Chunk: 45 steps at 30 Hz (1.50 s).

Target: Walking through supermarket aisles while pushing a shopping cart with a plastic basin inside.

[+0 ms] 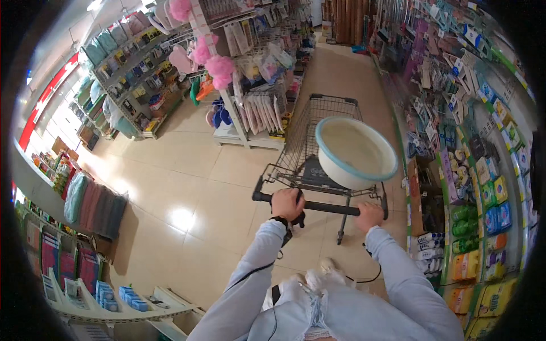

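Both my hands grip the black push handle point(326, 206) of a wire shopping cart point(298, 140). My left hand point(286, 203) is wrapped around its left part, with a dark strap at the wrist and a small black item hanging beside it. Near the handle's right end, my right hand point(369, 216) is closed on the bar. A white basin with a light blue rim point(356, 149) rests tilted on the right side of the cart. It hides part of the wire basket, and its inside shows nothing lying in it.
Shelving on the right point(458, 170) carries hangers, bottles point(465, 221) and yellow packs point(465, 264) close to the cart. A display rack end point(247, 136) stands left of the cart. Folded towels point(91, 200) and a white shelf point(128, 315) lie further left. Tiled aisle floor point(341, 68) runs ahead.
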### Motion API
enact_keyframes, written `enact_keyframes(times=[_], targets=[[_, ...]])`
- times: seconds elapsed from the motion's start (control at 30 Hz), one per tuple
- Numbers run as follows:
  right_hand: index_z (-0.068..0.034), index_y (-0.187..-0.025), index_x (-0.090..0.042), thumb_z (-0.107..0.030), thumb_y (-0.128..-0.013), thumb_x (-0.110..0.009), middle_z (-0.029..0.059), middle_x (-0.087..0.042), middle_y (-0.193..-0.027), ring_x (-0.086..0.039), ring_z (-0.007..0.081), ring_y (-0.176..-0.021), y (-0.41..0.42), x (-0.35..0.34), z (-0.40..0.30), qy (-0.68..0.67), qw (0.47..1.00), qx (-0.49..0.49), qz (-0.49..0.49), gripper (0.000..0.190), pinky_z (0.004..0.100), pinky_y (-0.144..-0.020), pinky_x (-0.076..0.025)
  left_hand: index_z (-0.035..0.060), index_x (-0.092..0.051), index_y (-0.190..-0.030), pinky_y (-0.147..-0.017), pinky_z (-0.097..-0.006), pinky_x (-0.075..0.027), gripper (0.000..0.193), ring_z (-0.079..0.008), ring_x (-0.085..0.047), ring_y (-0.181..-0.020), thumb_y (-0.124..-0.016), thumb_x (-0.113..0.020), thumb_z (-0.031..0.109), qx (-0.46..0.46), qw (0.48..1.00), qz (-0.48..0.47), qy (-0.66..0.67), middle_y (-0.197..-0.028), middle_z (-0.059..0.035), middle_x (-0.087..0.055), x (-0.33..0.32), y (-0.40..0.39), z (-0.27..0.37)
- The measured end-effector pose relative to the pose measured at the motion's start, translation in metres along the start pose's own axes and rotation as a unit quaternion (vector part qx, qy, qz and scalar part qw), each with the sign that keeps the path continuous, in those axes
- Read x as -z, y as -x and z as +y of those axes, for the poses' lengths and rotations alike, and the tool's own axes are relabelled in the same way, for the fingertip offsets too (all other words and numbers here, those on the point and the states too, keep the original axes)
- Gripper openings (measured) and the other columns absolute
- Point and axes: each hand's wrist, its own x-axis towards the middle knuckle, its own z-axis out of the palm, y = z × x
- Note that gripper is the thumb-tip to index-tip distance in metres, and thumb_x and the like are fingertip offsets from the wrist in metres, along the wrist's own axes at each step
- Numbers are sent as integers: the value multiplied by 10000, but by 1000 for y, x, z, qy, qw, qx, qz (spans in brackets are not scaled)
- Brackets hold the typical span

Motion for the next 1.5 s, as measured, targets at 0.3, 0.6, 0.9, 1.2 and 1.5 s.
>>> enact_keyframes(times=[0.3,0.6,0.9,1.2,1.5], targets=[[-131,-757,-602,-263,-648,-707,48,-624,-803,-619,254,-815,-47,-18,40,-21,998,54,-38,201,403,-755,-458,75,-591,-810,-738,-430,-441,169,-319,-607,-768,-779,-608,241,1,997,69,-34,-767,-117,-636,-34,-37,5],[-121,-737,-569,-252,-643,-717,56,-596,-744,-615,266,-769,-50,2,68,-43,994,87,-49,218,408,-703,-463,39,-603,-836,-811,-440,-427,191,-336,-603,-841,-824,-579,228,66,994,73,-56,-837,-135,-644,-45,-27,46],[-152,-780,-612,-249,-587,-723,50,-609,-782,-613,265,-810,4,21,90,-80,983,158,-40,243,400,-727,-464,68,-604,-718,-672,-443,-441,199,-330,-595,-692,-792,-611,252,158,986,30,-37,-719,-120,-620,-25,51,103],[-107,-654,-574,-178,-586,-691,101,-558,-656,-583,318,-655,53,42,145,-89,954,284,37,152,440,-610,-442,64,-603,-759,-610,-462,-477,300,-356,-606,-691,-840,-594,352,203,978,-13,47,-708,-155,-609,6,142,200],[-78,-611,-532,-109,-618,-659,120,-532,-620,-546,333,-613,66,68,135,-106,921,376,-18,131,448,-586,-414,50,-575,-762,-638,-424,-495,293,-330,-609,-717,-867,-585,324,232,969,34,73,-735,-139,-612,23,214,254]])
